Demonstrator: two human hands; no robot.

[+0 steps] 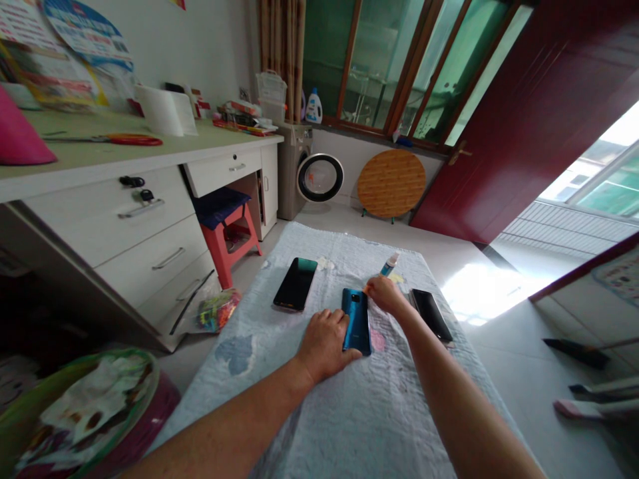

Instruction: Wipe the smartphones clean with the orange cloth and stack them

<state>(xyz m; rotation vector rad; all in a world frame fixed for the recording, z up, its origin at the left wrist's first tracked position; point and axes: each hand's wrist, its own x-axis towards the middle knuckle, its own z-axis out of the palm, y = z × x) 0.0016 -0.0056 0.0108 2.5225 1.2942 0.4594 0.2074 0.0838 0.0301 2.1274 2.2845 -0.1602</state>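
A blue smartphone (356,326) lies back side up on the cloth-covered table, its dark camera block near the far end. My left hand (327,342) grips it by the left side, fingers along that edge and thumb at the near end. By the phone's upper right corner, my right hand (385,295) is closed in a pinch; a small orange patch shows at its fingertips, too small to name. Just beyond that hand is a small spray bottle (389,265) with a white cap. Dark-screened phones lie on either side, one to the left (296,285) and one to the right (431,315).
Light blue patterned cloth (394,406) covers the table. To the left stand a desk with drawers (144,213), a red stool (232,233) and a waste bin (160,399). Beyond are a washing machine with its door open (320,178) and a round wooden board (392,183).
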